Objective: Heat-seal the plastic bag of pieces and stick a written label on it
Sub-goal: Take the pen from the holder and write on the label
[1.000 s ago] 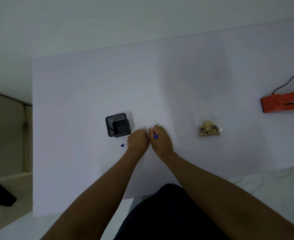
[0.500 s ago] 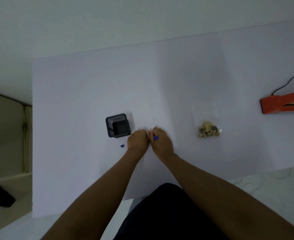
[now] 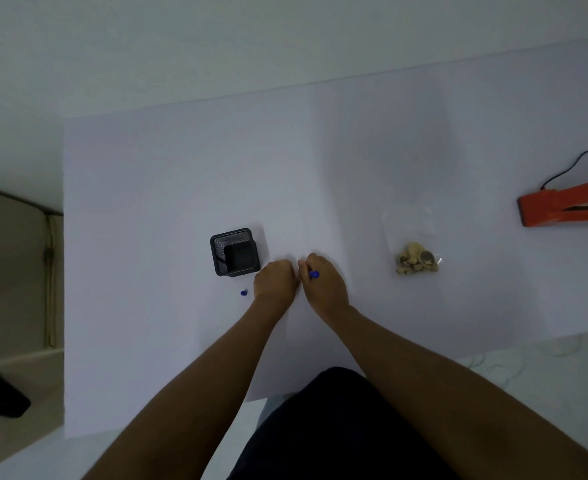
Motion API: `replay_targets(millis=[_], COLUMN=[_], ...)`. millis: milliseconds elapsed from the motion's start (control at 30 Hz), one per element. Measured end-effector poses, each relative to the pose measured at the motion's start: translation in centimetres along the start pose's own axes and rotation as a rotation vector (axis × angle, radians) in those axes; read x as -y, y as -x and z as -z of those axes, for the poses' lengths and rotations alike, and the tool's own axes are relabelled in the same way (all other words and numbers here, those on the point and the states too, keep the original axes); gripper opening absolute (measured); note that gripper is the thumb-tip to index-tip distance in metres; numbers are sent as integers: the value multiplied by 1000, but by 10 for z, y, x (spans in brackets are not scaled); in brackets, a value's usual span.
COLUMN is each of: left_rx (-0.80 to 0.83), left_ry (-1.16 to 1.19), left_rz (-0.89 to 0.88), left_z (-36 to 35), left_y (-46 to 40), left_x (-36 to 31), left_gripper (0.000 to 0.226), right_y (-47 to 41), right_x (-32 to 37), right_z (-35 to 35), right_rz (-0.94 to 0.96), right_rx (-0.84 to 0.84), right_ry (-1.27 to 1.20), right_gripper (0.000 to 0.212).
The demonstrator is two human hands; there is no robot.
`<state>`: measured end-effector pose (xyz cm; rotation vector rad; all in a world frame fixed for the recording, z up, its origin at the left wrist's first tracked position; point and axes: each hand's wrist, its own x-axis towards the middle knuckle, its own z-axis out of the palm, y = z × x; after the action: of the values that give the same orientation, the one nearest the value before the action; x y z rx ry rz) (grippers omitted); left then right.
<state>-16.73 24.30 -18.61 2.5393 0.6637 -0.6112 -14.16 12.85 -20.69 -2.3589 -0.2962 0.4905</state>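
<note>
A blue pen [image 3: 314, 274] is gripped in the right hand [image 3: 323, 284], knuckles touching the curled left hand [image 3: 274, 280], whose grasp cannot be told. The bag [image 3: 412, 244] lies apart, between hands and sealer [image 3: 566, 206].

Left hand [image 3: 274, 280] beside curled right hand [image 3: 325, 284]

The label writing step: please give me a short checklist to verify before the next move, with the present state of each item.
1. Pen in right hand: ok, blue end shows.
2. Pen cap off: ok, lies left of left hand.
3. Label held under the hands: cannot tell, white on white table.
4. Writing finished: cannot tell, hidden.
5. Bag of pieces within reach: ok, right of the hands.
6. Bag sealed: cannot tell; orange sealer stands apart.
</note>
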Motion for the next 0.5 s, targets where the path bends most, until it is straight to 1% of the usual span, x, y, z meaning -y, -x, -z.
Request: replay_targets(millis=[500], left_rx=[26], left_ry=[1], left_rz=[1], left_z=[-3], left_y=[-2], left_x=[1], left_gripper=[20], right_y=[3], right_x=[-1], right_z=[3], right_rz=[-34], right_rx=[-17], right_ry=[38], right_gripper=[31])
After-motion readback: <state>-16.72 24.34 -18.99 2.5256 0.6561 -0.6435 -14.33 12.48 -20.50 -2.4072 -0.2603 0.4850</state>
